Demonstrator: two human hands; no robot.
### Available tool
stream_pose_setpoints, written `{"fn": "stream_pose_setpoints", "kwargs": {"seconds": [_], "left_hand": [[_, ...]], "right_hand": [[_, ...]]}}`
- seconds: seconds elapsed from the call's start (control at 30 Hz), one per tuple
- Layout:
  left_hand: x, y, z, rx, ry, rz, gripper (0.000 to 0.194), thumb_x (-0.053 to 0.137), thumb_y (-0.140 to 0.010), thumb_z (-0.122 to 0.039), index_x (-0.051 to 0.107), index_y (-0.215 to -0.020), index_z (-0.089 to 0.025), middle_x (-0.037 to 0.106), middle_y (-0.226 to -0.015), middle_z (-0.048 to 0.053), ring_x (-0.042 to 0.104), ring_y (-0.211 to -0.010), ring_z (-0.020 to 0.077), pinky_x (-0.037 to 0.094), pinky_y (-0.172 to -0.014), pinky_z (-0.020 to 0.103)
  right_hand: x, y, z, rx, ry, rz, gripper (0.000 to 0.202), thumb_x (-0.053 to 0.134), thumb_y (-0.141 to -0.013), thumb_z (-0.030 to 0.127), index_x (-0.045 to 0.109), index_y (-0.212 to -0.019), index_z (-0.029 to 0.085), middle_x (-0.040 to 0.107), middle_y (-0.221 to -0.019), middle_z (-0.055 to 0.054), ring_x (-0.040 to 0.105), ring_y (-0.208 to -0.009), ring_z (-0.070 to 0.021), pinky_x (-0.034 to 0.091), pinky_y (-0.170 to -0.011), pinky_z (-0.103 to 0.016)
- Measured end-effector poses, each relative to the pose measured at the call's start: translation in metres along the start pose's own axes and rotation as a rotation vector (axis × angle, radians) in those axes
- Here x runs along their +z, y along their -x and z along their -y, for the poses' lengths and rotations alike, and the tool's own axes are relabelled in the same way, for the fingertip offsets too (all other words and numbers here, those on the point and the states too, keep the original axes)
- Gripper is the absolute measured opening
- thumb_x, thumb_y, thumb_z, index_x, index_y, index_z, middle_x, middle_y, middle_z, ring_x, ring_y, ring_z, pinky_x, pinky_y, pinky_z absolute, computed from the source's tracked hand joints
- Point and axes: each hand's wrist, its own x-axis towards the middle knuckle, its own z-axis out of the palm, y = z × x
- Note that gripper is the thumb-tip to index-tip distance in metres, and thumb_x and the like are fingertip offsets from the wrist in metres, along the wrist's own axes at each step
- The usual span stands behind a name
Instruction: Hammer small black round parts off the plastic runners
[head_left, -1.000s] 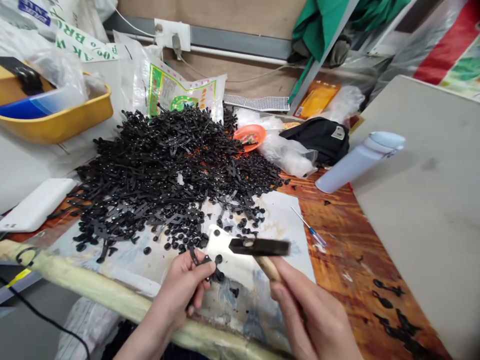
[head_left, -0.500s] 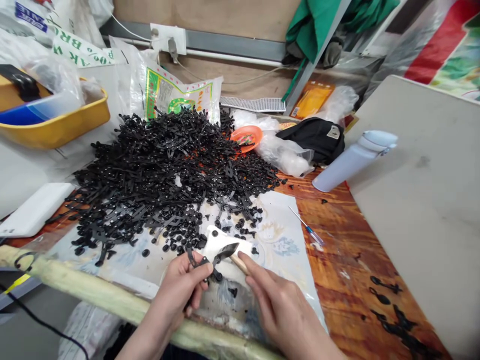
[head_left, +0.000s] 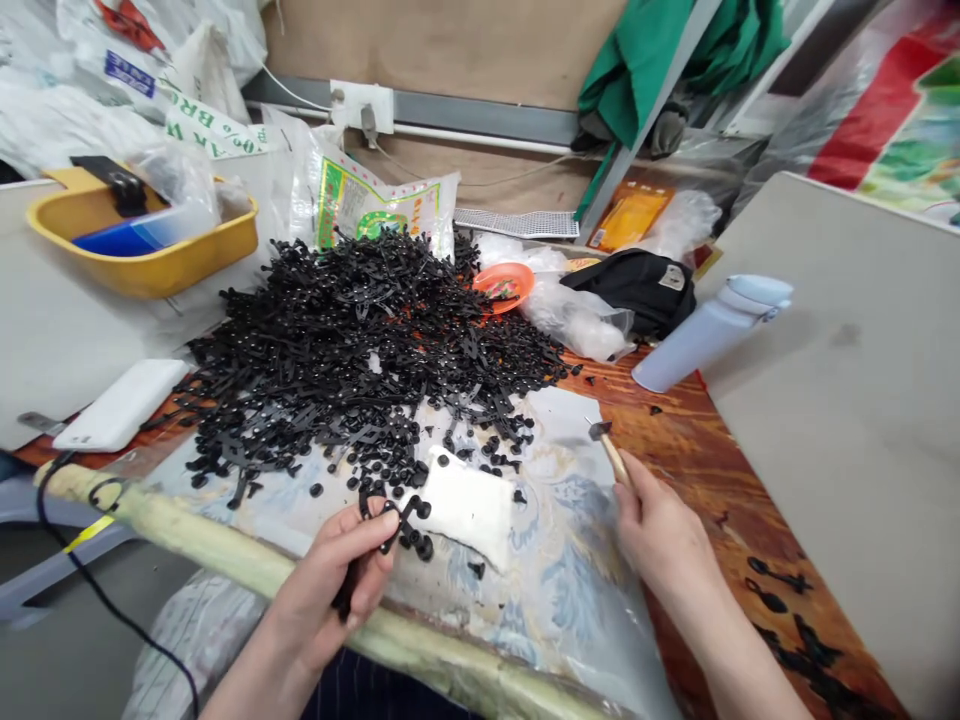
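My left hand [head_left: 349,555] is closed on a black plastic part [head_left: 388,522], pinched between thumb and fingers. Another stretch of black shows below the palm. My right hand [head_left: 664,520] grips a small knife [head_left: 616,460] by its light wooden handle, its short dark blade pointing up and left. The knife is well to the right of the part, apart from it. Between the hands lies a white pad [head_left: 471,505]. Loose black round pieces [head_left: 424,545] sit beside the left fingertips. Behind them rises a large heap of black parts [head_left: 360,340].
A light-blue bottle [head_left: 705,335] stands at the right by a grey panel [head_left: 840,400]. Black parts [head_left: 806,640] lie on the wood at lower right. An orange dish [head_left: 506,287] leans by the heap. A yellow basket [head_left: 150,270] and white power bank-like box [head_left: 124,405] are at left.
My right hand has moved right and slightly up with the knife, away from the part. My left hand still holds the black part, slightly further left. The view has shifted a little.
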Motion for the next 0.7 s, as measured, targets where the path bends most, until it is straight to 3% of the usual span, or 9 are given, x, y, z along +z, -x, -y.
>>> {"fn": "stream_pose_setpoints", "kwargs": {"seconds": [0.1,0.2,0.37,0.53,0.6,0.67,0.7], "left_hand": [[-0.012,0.014,-0.003,0.019,0.114,-0.029,0.017,0.07,-0.073,-0.023,0.06,-0.064,-0.013,0.053,-0.039,-0.006,0.026,-0.021,-0.001,0.018,-0.025,0.01],[-0.022,0.025,-0.005,-0.004,0.218,-0.034,0.02,0.073,-0.069,-0.022,0.06,-0.057,-0.012,0.045,-0.031,-0.007,0.025,-0.02,0.0003,0.017,-0.023,0.011],[-0.031,0.029,-0.002,-0.101,0.345,0.028,0.029,0.072,-0.069,-0.025,0.058,-0.048,-0.009,0.037,-0.026,-0.006,0.027,-0.02,0.001,0.017,-0.022,0.011],[-0.031,0.029,0.002,-0.144,0.451,0.084,0.027,0.067,-0.073,-0.02,0.057,-0.051,-0.008,0.043,-0.035,-0.005,0.024,-0.02,-0.001,0.018,-0.022,0.011],[-0.029,0.03,0.002,-0.155,0.484,0.084,0.026,0.065,-0.074,-0.019,0.057,-0.052,-0.008,0.047,-0.039,-0.004,0.023,-0.021,-0.0021,0.018,-0.022,0.011],[-0.027,0.032,0.003,-0.17,0.511,0.075,0.023,0.063,-0.075,-0.017,0.058,-0.055,-0.008,0.048,-0.041,-0.004,0.021,-0.021,-0.0024,0.017,-0.022,0.011],[-0.027,0.032,0.003,-0.179,0.521,0.072,0.02,0.062,-0.075,-0.017,0.059,-0.057,-0.008,0.048,-0.042,-0.004,0.021,-0.021,-0.0021,0.017,-0.022,0.011]], "right_hand": [[0.015,-0.009,-0.008,0.001,0.107,-0.006,0.051,0.035,-0.087,0.027,0.046,-0.135,0.014,0.062,-0.111,-0.02,0.063,-0.09,-0.0313,0.048,-0.076,-0.043],[0.023,-0.009,-0.006,0.018,0.159,-0.002,0.051,0.035,-0.087,0.029,0.046,-0.135,0.015,0.06,-0.111,-0.02,0.063,-0.087,-0.0324,0.048,-0.072,-0.044],[0.02,0.001,0.003,-0.012,0.248,0.0,0.048,0.028,-0.092,0.035,0.051,-0.131,0.02,0.059,-0.104,-0.016,0.06,-0.094,-0.033,0.05,-0.068,-0.043],[0.015,0.003,0.006,-0.088,0.278,-0.021,0.047,0.03,-0.092,0.03,0.055,-0.127,0.014,0.059,-0.098,-0.017,0.059,-0.092,-0.0331,0.05,-0.074,-0.045],[0.007,0.009,0.018,-0.193,0.124,-0.092,0.043,0.036,-0.09,0.031,0.058,-0.122,0.013,0.06,-0.102,-0.017,0.059,-0.092,-0.0318,0.049,-0.079,-0.047],[-0.005,0.022,0.04,-0.349,-0.212,-0.142,0.038,0.043,-0.088,0.036,0.061,-0.115,0.016,0.061,-0.107,-0.014,0.059,-0.094,-0.0283,0.048,-0.085,-0.044],[-0.012,0.032,0.055,-0.437,-0.405,-0.057,0.035,0.046,-0.089,0.038,0.061,-0.113,0.018,0.062,-0.107,-0.012,0.06,-0.093,-0.0251,0.049,-0.085,-0.04]]}}
